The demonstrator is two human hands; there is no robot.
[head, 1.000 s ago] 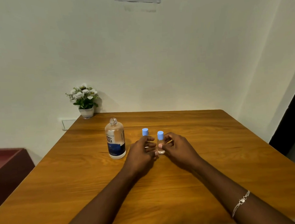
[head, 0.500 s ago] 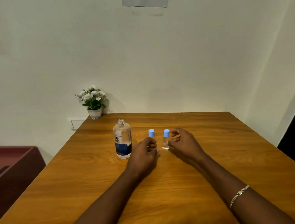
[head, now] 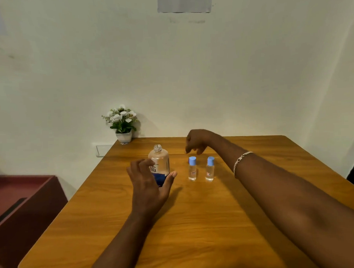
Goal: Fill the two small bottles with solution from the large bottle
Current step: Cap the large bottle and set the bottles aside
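Observation:
A large clear bottle (head: 159, 161) with a blue label and no cap stands upright on the wooden table (head: 196, 224). To its right stand two small clear bottles with light blue caps, the left small bottle (head: 192, 168) and the right small bottle (head: 210, 169), both upright and free. My left hand (head: 149, 183) is spread open just in front of the large bottle, fingers curved around its lower part, contact unclear. My right hand (head: 196, 141) hovers above and behind the small bottles, fingers hanging down, holding nothing.
A small white pot of white flowers (head: 122, 124) sits at the table's back left corner against the wall. A dark red cabinet (head: 23, 205) stands left of the table. A paper notice (head: 184, 0) hangs on the wall.
Both hands have let go of the small bottles. My left hand moved left to the large bottle and opened. My right hand rose above and behind the small bottles.

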